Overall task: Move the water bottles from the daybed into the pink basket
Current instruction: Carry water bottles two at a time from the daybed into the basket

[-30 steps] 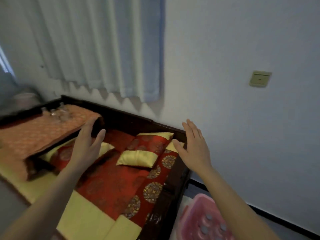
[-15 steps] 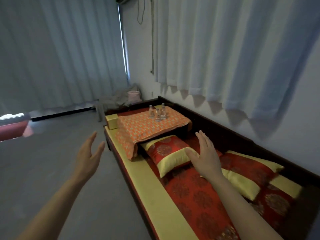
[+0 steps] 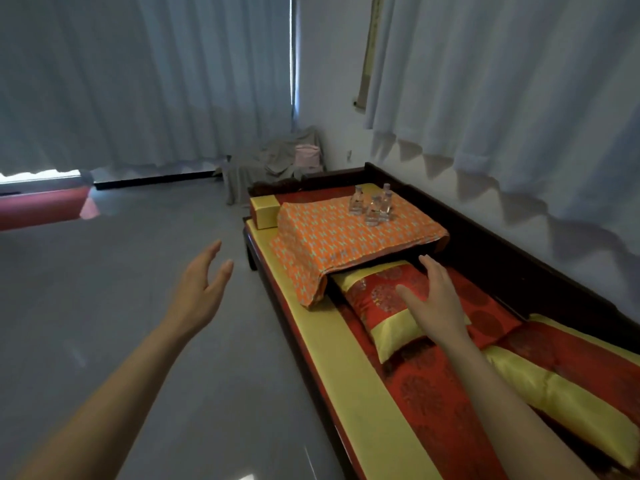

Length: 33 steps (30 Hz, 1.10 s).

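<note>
Both my hands, left (image 3: 201, 292) and right (image 3: 437, 304), are empty, grip released; water bottles (image 3: 372, 204) sit on the daybed's (image 3: 363, 382) orange-covered desk (image 3: 346, 230).

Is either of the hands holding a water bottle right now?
No. Both the left hand and the right hand are open and empty, while the water bottles stand on the orange cloth farther along the daybed.

water bottles (image 3: 372, 204) — on daybed's (image 3: 349, 382) far end
</note>
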### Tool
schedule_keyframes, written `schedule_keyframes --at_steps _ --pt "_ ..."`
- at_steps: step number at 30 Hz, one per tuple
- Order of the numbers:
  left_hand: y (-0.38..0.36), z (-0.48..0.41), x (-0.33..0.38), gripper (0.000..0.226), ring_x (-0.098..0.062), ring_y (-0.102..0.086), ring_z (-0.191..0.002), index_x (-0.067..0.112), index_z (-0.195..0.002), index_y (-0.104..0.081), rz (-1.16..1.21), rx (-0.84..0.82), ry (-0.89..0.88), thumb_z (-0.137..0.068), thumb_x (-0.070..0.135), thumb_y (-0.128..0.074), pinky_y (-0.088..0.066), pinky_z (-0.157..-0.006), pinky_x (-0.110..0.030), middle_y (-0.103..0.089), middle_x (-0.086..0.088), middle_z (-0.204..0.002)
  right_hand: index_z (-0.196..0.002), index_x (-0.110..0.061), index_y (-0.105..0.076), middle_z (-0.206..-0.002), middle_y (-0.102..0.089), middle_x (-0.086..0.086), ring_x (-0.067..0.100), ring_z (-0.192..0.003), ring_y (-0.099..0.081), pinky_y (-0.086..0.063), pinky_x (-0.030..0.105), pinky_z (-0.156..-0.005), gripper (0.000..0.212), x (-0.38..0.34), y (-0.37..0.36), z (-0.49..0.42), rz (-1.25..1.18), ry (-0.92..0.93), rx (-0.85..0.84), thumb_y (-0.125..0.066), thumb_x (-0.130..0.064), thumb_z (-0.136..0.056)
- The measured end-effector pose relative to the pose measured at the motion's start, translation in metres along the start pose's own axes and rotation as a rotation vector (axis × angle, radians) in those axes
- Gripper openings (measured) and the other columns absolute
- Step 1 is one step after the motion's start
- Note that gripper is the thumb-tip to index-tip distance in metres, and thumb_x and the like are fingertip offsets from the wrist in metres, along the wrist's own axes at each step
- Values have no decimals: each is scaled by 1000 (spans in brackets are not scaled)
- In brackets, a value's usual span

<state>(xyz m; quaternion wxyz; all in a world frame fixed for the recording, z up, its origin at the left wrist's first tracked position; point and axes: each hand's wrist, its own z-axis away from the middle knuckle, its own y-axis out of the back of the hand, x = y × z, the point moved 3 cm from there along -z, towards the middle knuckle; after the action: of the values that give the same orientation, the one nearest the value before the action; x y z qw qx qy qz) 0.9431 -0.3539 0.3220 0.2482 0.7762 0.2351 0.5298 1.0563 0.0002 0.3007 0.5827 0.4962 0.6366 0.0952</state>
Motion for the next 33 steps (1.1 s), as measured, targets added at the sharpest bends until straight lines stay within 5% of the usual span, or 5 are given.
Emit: schedule_keyframes --at_steps 12,19,27,33 --pt "22 -252 -109 50 -25 -40 -134 11 -144 -38 25 73 36 -98 31 -43 -29 -109 -36 -43 -10 -147 -148 -18 -27 -154 -29 4 24 -138 -33 -36 44 -106 73 -43 -166 -231 -71 -44 -12 -64 -37 -88" --pt "17 -389 -191 49 -27 -42 -133 11 -143 -40 -3 55 97 -98 30 -45 -30 -109 -40 -46 -11 -145 -149 -18 -25 -157 -24 4 21 -143 -24 -29 41 -111 76 -67 -249 -358 124 23 -19 -60 -46 -87" --pt "-53 -602 -225 57 -19 -42 -133 18 -145 -35 69 -175 -64 -94 42 -43 -33 -109 -38 -44 -3 -147 -146 -13 -34 -153 -32 9 26 -139 -32 -31 43 -111 84 -56 -321 -470 115 -179 107 -70 -49 -79" --pt "-165 -715 -215 52 -20 -44 -132 15 -143 -38 152 -370 -156 -96 33 -50 -35 -105 -32 -47 -6 -144 -139 -12 -42 -142 -46 12 28 -129 -43 -36 39 -103 75 -26 -334 -513 129 -361 263 -75 -41 -77"
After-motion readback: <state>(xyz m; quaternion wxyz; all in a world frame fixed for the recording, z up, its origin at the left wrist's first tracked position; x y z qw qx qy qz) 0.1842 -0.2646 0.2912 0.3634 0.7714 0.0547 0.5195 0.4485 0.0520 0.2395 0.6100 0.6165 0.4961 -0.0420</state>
